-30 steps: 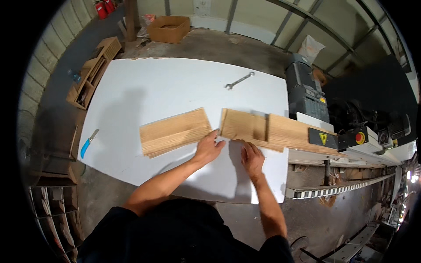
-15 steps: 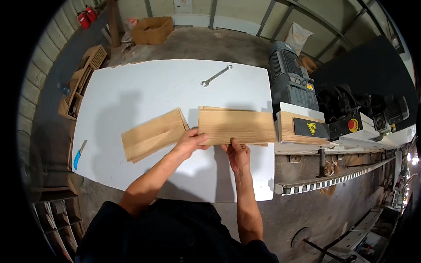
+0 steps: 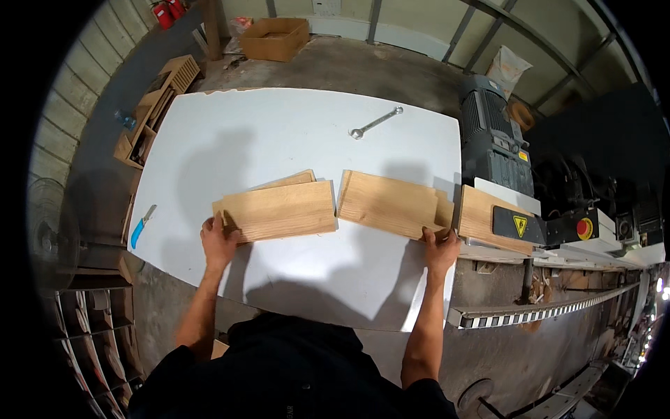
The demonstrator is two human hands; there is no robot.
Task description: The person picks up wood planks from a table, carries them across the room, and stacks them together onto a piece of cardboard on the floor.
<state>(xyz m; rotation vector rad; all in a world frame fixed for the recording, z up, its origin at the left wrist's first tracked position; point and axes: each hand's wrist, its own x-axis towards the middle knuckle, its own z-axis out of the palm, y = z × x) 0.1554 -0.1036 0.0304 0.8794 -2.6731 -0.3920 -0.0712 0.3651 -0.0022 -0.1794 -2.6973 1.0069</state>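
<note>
Two small piles of flat light-brown wooden boards lie end to end on the white table (image 3: 279,140). My left hand (image 3: 220,241) grips the left end of the left top board (image 3: 283,211), thumb on its face, fingers partly hidden. Under it, another board (image 3: 287,181) sticks out at the far side, tilted. My right hand (image 3: 441,251) holds the near right corner of the right-hand board (image 3: 387,202), thumb on top. A second board (image 3: 444,208) shows beneath it at the right end. The inner ends of the two piles nearly meet.
A wrench (image 3: 377,123) lies at the table's far side, a blue-handled knife (image 3: 142,228) at its left edge. Right of the table stand a grey motor (image 3: 492,133) and a machine with a red stop button (image 3: 584,228). A cardboard box (image 3: 276,40) sits on the floor behind.
My hands have moved apart: the left from the right-hand board to the left pile's outer end, the right towards the right corner. The left top board lies straighter; the right one is now angled.
</note>
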